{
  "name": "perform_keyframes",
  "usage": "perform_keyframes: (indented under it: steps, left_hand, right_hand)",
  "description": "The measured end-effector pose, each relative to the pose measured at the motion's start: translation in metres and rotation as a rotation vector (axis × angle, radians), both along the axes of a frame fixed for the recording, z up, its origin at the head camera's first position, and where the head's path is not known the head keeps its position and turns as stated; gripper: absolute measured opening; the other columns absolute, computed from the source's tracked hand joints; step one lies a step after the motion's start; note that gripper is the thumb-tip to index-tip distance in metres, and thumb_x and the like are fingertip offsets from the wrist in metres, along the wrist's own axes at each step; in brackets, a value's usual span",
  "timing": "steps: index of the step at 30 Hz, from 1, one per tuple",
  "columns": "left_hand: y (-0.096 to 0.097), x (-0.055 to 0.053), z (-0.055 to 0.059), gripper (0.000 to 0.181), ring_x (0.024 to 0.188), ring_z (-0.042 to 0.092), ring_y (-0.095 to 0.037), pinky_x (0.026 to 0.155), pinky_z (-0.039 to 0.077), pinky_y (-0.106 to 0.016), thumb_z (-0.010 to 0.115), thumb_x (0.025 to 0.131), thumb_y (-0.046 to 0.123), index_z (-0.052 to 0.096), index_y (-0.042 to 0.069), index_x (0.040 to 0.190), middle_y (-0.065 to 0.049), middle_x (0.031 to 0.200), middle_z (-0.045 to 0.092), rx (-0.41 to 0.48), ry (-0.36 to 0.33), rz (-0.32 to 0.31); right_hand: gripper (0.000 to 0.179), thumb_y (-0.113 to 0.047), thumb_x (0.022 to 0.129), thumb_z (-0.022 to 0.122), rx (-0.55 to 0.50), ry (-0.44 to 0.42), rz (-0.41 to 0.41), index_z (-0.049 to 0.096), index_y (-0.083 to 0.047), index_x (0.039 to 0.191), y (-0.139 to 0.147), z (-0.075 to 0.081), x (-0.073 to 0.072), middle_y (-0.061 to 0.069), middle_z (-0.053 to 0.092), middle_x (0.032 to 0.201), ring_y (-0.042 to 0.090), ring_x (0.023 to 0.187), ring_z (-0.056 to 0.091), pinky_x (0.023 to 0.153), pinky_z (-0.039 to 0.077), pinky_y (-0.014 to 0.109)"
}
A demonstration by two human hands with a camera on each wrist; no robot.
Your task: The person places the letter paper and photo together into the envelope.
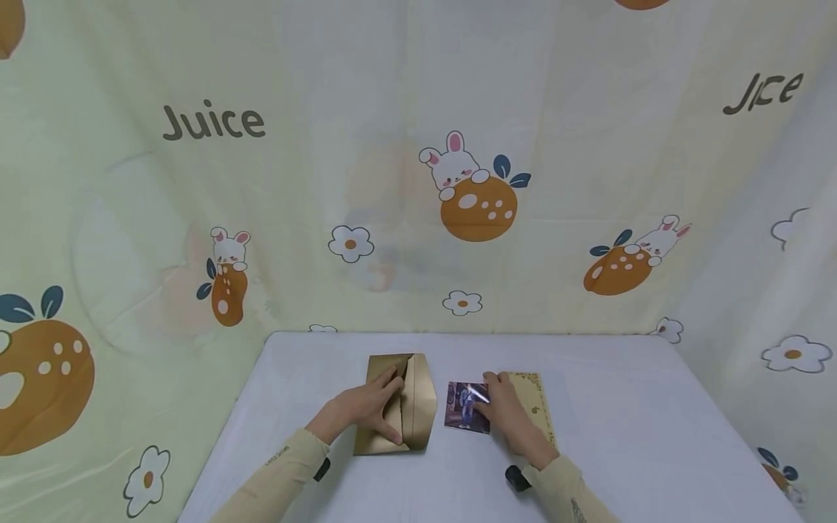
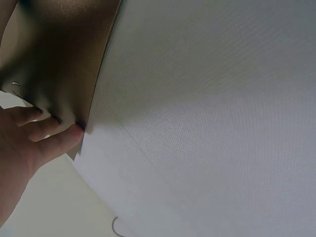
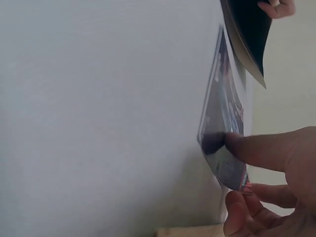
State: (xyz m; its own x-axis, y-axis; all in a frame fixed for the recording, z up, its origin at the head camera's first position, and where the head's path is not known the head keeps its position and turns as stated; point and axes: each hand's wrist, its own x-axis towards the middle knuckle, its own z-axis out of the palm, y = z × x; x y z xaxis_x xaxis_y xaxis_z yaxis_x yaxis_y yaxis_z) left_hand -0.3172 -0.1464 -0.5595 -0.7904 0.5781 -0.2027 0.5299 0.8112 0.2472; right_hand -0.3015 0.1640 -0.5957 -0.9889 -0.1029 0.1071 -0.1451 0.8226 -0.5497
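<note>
A gold envelope point(image 1: 423, 407) lies at the middle left of the table, its pointed flap unfolded to the right. My left hand point(image 1: 373, 407) grips it near the mouth, thumb and fingers spread apart, and the mouth gapes. In the left wrist view, the left fingertips point(image 2: 74, 131) touch the envelope's edge; the thumb is mostly out of sight. Right of the envelope, my right hand point(image 1: 510, 414) pinches a glossy photo print point(image 1: 463, 407) at its right side. The right wrist view shows the thumb on the face of the print point(image 3: 224, 108), which is tilted, with other fingers behind.
Partly under the right hand and forearm lies a cream card point(image 1: 535, 399) with an ornate gold border. A white cloth covers the table point(image 1: 621, 436). Behind it hangs a curtain point(image 1: 392, 145) printed with rabbits and oranges.
</note>
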Motion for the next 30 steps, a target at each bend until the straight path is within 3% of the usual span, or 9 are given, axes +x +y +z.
perform_keyframes:
  steps: [5, 11, 19, 30]
  left_hand:
    - [0.0, -0.001, -0.003, 0.092, 0.133, 0.052, -0.036, 0.084, 0.055, -0.045, 0.077, 0.066, 0.076, 0.035, 0.024, 0.13, -0.023, 0.166, 0.018, 0.005, 0.004, -0.004]
    - [-0.001, -0.001, -0.005, 0.089, 0.135, 0.051, -0.036, 0.086, 0.055, -0.044, 0.076, 0.067, 0.076, 0.035, 0.026, 0.128, -0.023, 0.166, 0.018, 0.0, 0.003, -0.005]
    - [-0.001, 0.001, 0.0, 0.093, 0.136, 0.05, -0.037, 0.087, 0.055, -0.046, 0.078, 0.066, 0.075, 0.035, 0.024, 0.132, -0.023, 0.166, 0.018, 0.006, 0.002, -0.001]
    - [-0.001, 0.0, -0.003, 0.094, 0.137, 0.049, -0.037, 0.09, 0.055, -0.046, 0.077, 0.066, 0.075, 0.034, 0.025, 0.133, -0.024, 0.165, 0.018, 0.002, 0.009, -0.007]
  right_hand:
    - [0.033, 0.0, 0.085, 0.074, -0.092, 0.007, 0.0, 0.056, 0.006, 0.111, 0.005, -0.001, -0.011, 0.019, 0.061, 0.102, 0.025, 0.088, 0.058, 0.079, 0.052, 0.042]
    - [0.015, 0.005, 0.092, 0.06, -0.188, -0.007, -0.04, 0.059, 0.001, 0.106, 0.01, -0.002, -0.013, 0.013, 0.065, 0.092, 0.021, 0.082, 0.059, 0.07, 0.051, 0.034]
    - [0.017, 0.005, 0.094, 0.054, -0.246, -0.001, -0.063, 0.066, 0.004, 0.106, 0.016, 0.009, -0.015, 0.016, 0.069, 0.096, 0.021, 0.082, 0.062, 0.068, 0.051, 0.029]
    - [0.017, 0.004, 0.096, 0.056, -0.311, -0.022, -0.041, 0.068, 0.007, 0.107, 0.011, 0.024, -0.027, 0.021, 0.071, 0.094, 0.021, 0.075, 0.068, 0.062, 0.053, 0.026]
